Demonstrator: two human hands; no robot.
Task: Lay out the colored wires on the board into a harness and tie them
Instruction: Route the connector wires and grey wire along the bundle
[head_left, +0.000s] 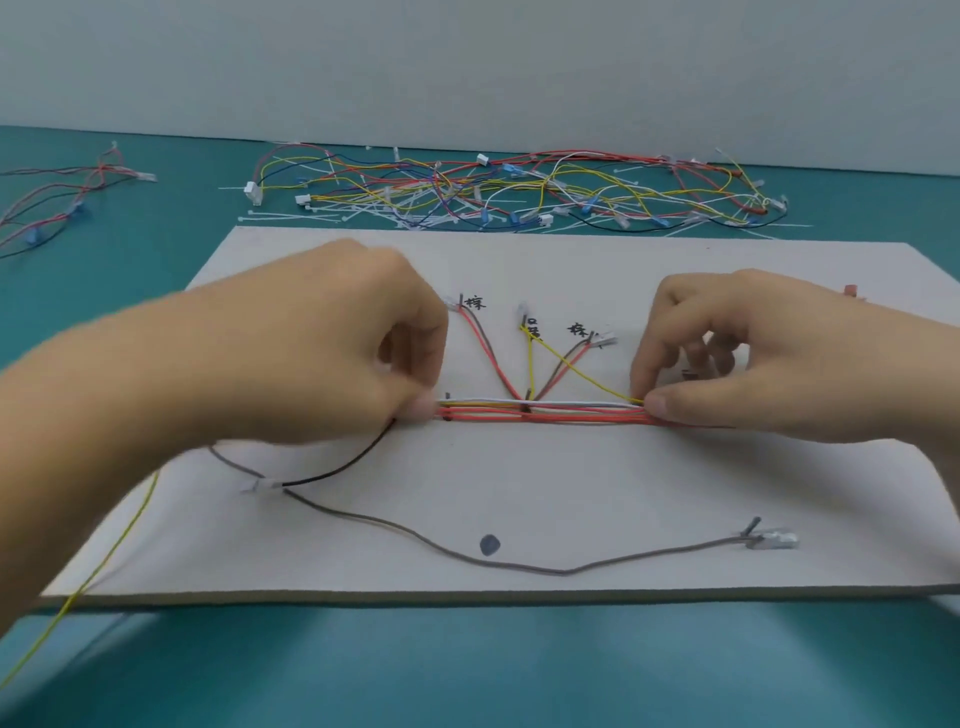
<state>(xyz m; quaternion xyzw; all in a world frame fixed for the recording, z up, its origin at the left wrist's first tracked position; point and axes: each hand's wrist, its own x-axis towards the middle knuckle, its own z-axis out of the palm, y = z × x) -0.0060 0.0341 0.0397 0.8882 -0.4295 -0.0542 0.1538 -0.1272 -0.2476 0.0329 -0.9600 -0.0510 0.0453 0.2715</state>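
flat white rectangular board (519, 493) lies on teal bench (467, 665), long edge toward the person

straight bundle of red, white and yellow wires (540, 410) runs l-to-r across board centre, stretched between both hands. from the bundle's mid-point, red, brown and yellow branch wires (530, 364) fan up toward handwritten black marks (475, 302)

left hand (322, 353): fingers curled, fingertips pinch l end of bundle. right hand (753, 353): thumb and forefinger pinch r end, other fingers bent above board

loose grey-brown wire (467, 553) sags across near half of board, ending r at a clear plastic connector (774, 539). thin yellow wire (104, 561) trails off board's near-left edge

tangled pile of multicolour wires and white cable ties (519, 192) sits on bench behind board; smaller red-and-black wire set (62, 197) at rear left, well apart from pile
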